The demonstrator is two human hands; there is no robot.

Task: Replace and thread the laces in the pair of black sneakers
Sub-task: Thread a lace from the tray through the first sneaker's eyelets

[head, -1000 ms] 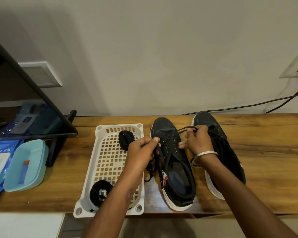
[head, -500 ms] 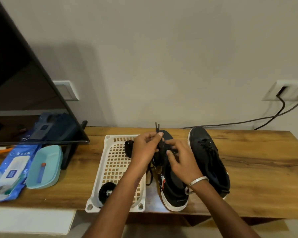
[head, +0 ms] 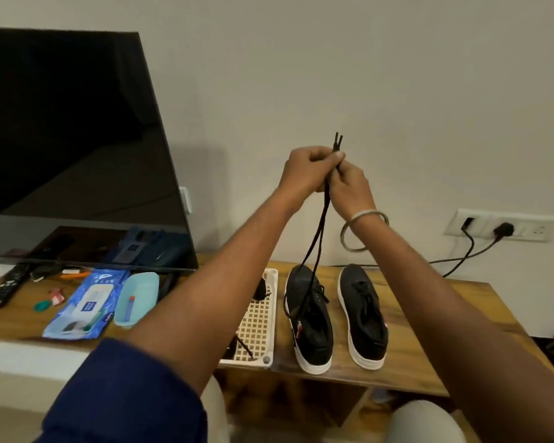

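Head view shows our left hand (head: 304, 169) and right hand (head: 349, 183) raised together, fingers pinching both ends of the black lace (head: 319, 238) with the tips level above them. Its two strands hang straight down to the left sneaker (head: 311, 324) on the tabletop (head: 429, 356), already through the toe eyelets; we judge crossing comes next, either hand equally near

basket (head: 263, 318) left of two sneakers (head: 309, 318) on table (head: 429, 340).

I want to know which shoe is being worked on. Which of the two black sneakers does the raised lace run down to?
The left sneaker, beside the white basket. Both hands pinch its lace ends overhead; the right sneaker sits apart, already laced.
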